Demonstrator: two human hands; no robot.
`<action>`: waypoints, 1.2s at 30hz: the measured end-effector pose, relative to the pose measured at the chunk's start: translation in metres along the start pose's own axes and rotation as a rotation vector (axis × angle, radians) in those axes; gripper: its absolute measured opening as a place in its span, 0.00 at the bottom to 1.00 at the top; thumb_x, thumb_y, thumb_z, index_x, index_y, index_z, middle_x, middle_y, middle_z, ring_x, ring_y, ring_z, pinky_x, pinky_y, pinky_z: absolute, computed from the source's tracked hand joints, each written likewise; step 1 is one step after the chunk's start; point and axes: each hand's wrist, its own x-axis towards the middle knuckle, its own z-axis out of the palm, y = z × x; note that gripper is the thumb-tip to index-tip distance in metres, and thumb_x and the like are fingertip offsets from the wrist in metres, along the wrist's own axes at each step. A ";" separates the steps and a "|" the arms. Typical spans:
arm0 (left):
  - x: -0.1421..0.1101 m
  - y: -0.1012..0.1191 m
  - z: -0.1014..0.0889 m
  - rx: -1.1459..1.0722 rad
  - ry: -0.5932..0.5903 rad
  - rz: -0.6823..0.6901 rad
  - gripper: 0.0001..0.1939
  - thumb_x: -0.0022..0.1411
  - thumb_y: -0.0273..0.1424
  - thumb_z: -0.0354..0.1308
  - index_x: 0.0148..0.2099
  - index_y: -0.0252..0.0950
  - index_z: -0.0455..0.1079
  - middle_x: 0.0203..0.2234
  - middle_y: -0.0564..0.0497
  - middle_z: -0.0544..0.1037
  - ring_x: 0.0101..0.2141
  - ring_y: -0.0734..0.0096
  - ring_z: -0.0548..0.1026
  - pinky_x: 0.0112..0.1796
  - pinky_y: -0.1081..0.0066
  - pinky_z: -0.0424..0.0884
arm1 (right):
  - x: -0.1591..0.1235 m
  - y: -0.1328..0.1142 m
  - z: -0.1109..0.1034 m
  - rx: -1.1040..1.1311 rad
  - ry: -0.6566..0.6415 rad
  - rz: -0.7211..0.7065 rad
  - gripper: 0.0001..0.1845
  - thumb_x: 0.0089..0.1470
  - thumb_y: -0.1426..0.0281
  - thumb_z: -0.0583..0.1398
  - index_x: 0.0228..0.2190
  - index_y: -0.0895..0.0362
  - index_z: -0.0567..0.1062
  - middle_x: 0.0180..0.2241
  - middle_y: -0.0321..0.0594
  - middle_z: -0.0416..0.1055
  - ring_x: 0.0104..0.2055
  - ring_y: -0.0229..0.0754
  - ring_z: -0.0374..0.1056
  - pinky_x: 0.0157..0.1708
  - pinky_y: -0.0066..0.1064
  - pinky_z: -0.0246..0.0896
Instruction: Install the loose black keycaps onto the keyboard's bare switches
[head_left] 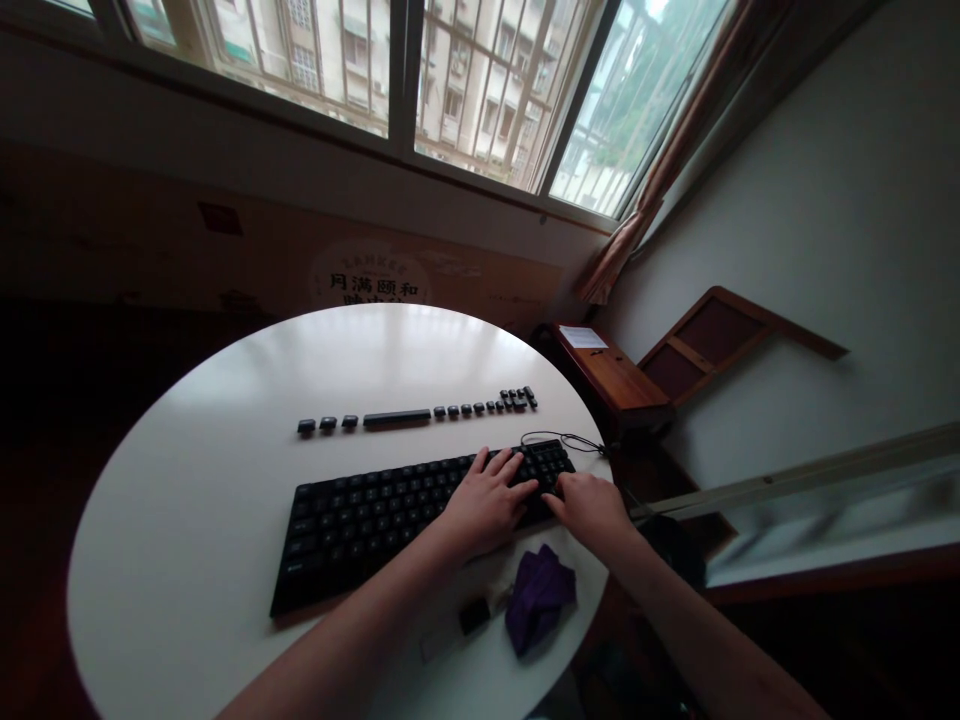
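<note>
A black keyboard (pixel 375 520) lies slantwise on the round white table (pixel 195 480). My left hand (pixel 487 498) rests on its right part, fingers spread over the keys. At the number pad end is my right hand (pixel 592 508), fingers curled in and thumb pointing at the keys. Whatever it may hold is hidden by the fingers. Behind the keyboard runs a row of loose black keycaps (pixel 328 424), with a long space bar (pixel 397 418) among them. A small cluster of keycaps (pixel 517 400) sits at the row's right end.
A crumpled purple cloth (pixel 540 600) and a small dark object (pixel 474 614) lie near the table's front right. The thin black cable (pixel 577 442) loops at the right edge. Beyond stands a wooden bench (pixel 619 375) with a paper (pixel 582 337) on it.
</note>
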 end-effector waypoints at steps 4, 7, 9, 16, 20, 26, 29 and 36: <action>0.000 -0.001 0.000 -0.001 0.001 0.003 0.21 0.68 0.41 0.53 0.61 0.47 0.67 0.65 0.41 0.63 0.65 0.49 0.57 0.62 0.44 0.48 | 0.010 -0.007 -0.005 -0.085 -0.109 -0.024 0.18 0.61 0.60 0.57 0.38 0.62 0.79 0.36 0.58 0.78 0.38 0.51 0.76 0.35 0.34 0.62; -0.001 -0.001 0.001 -0.007 0.008 0.005 0.20 0.69 0.41 0.53 0.61 0.47 0.68 0.64 0.41 0.63 0.64 0.48 0.57 0.62 0.43 0.48 | 0.016 -0.007 -0.006 -0.094 -0.154 -0.033 0.21 0.62 0.60 0.55 0.34 0.63 0.80 0.34 0.59 0.78 0.38 0.53 0.76 0.36 0.36 0.63; -0.001 -0.002 0.001 -0.011 0.008 0.007 0.20 0.68 0.41 0.53 0.61 0.48 0.68 0.64 0.42 0.63 0.64 0.48 0.58 0.62 0.43 0.48 | 0.019 -0.005 -0.007 -0.097 -0.176 -0.059 0.22 0.61 0.59 0.55 0.33 0.63 0.81 0.34 0.59 0.79 0.38 0.53 0.76 0.37 0.36 0.64; -0.003 -0.002 0.001 -0.023 0.015 0.002 0.20 0.68 0.40 0.54 0.61 0.47 0.68 0.65 0.43 0.63 0.65 0.49 0.57 0.62 0.43 0.47 | 0.022 -0.001 -0.009 -0.094 -0.145 -0.106 0.23 0.58 0.58 0.55 0.32 0.62 0.82 0.35 0.56 0.79 0.38 0.54 0.76 0.35 0.34 0.63; -0.004 -0.002 0.000 -0.031 0.026 -0.001 0.20 0.68 0.40 0.54 0.61 0.48 0.68 0.64 0.43 0.63 0.64 0.49 0.58 0.62 0.43 0.47 | 0.022 0.001 -0.004 -0.056 -0.121 -0.105 0.23 0.58 0.58 0.54 0.30 0.60 0.83 0.33 0.52 0.80 0.36 0.50 0.76 0.31 0.31 0.60; -0.004 -0.003 0.001 -0.045 0.033 -0.009 0.20 0.68 0.40 0.54 0.61 0.49 0.68 0.64 0.44 0.64 0.64 0.49 0.58 0.62 0.43 0.47 | 0.027 0.009 0.001 0.019 -0.110 -0.144 0.21 0.57 0.59 0.55 0.26 0.57 0.83 0.28 0.47 0.80 0.30 0.43 0.73 0.26 0.29 0.52; -0.004 -0.003 0.002 -0.043 0.041 -0.008 0.20 0.68 0.40 0.54 0.60 0.50 0.68 0.64 0.44 0.63 0.64 0.50 0.57 0.62 0.43 0.47 | 0.029 0.013 0.004 0.053 -0.104 -0.161 0.21 0.56 0.60 0.56 0.24 0.57 0.83 0.26 0.46 0.79 0.27 0.41 0.71 0.24 0.29 0.48; -0.003 -0.002 0.004 -0.035 0.056 -0.002 0.19 0.69 0.40 0.53 0.60 0.50 0.69 0.64 0.44 0.63 0.64 0.49 0.57 0.61 0.43 0.48 | 0.028 0.014 0.008 0.121 -0.089 -0.170 0.20 0.54 0.60 0.57 0.20 0.58 0.81 0.22 0.44 0.77 0.23 0.39 0.67 0.22 0.30 0.43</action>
